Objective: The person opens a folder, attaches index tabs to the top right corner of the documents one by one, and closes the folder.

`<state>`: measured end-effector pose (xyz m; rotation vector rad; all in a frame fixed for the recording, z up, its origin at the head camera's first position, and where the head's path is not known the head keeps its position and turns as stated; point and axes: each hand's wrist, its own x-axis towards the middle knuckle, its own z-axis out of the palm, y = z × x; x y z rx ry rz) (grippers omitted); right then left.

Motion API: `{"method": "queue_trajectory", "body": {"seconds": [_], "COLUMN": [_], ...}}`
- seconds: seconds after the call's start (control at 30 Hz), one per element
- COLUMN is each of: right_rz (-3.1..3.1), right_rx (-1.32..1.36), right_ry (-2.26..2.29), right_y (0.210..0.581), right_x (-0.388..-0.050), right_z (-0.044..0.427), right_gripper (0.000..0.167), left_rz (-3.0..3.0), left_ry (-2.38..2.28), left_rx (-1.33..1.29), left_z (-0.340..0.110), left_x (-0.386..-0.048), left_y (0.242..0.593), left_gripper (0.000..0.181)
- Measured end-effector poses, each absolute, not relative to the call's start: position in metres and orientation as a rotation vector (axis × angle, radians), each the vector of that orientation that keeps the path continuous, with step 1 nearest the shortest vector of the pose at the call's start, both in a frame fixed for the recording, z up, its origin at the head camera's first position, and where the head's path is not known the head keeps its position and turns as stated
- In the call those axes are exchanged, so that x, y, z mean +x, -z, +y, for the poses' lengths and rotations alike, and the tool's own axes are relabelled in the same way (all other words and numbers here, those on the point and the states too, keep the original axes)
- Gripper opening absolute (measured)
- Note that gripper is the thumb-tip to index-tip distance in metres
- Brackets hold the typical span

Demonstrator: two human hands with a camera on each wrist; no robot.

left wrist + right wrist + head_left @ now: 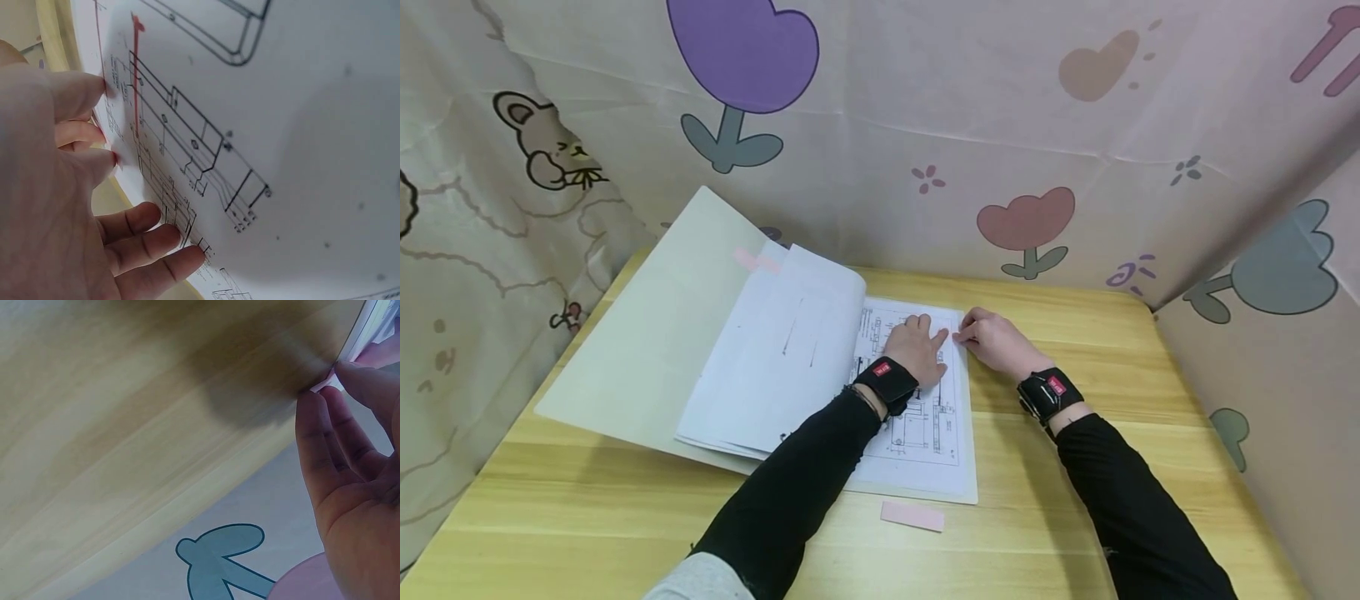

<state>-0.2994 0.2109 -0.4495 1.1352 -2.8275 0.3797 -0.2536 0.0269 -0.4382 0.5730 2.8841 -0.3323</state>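
A folder of papers lies spread on the table, its pale cover (pixel 647 333) raised at the left. My left hand (pixel 916 350) rests on the printed drawing sheet (pixel 925 433), fingers spread and fairly straight; the left wrist view shows the fingertips touching the line drawing. At the sheet's right edge, the thumb and fingers of my right hand (pixel 997 343) pinch a small pink paper strip (pixel 322 382), mostly hidden by the fingers. Turned-over white sheets (pixel 790 350) lean against the cover, with a pink tab (pixel 756 260) near their top.
Another pink paper strip (pixel 912 516) lies on the wooden table (pixel 1037 517) just below the folder's front edge. A patterned cloth (pixel 887 108) hangs behind the table and along both sides.
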Motion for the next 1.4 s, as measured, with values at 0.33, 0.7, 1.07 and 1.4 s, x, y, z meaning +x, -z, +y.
{"method": "queue_trajectory", "body": {"seconds": [0.33, 0.7, 1.07, 1.4], "right_rz": [-2.821, -2.807, -2.826, -2.852], "right_rx": [1.136, 1.129, 1.099, 1.031], "right_ry": [-0.41, -0.407, -0.42, -0.441], "right_y": [0.449, 0.453, 0.452, 0.456], "right_x": [-0.298, -0.301, -0.298, -0.293], "right_z": [0.21, 0.211, 0.209, 0.209], "right_gripper": [0.015, 0.013, 0.011, 0.02], "left_rz": [2.926, 2.915, 2.921, 2.929], "left_ry": [0.255, 0.255, 0.274, 0.225], "left_rx": [0.601, 0.571, 0.592, 0.567], "left_z": [0.024, 0.022, 0.023, 0.023], "left_x": [-0.255, -0.255, -0.256, -0.258], "left_y": [0.443, 0.443, 0.447, 0.452], "left_gripper": [0.074, 0.082, 0.077, 0.078]}}
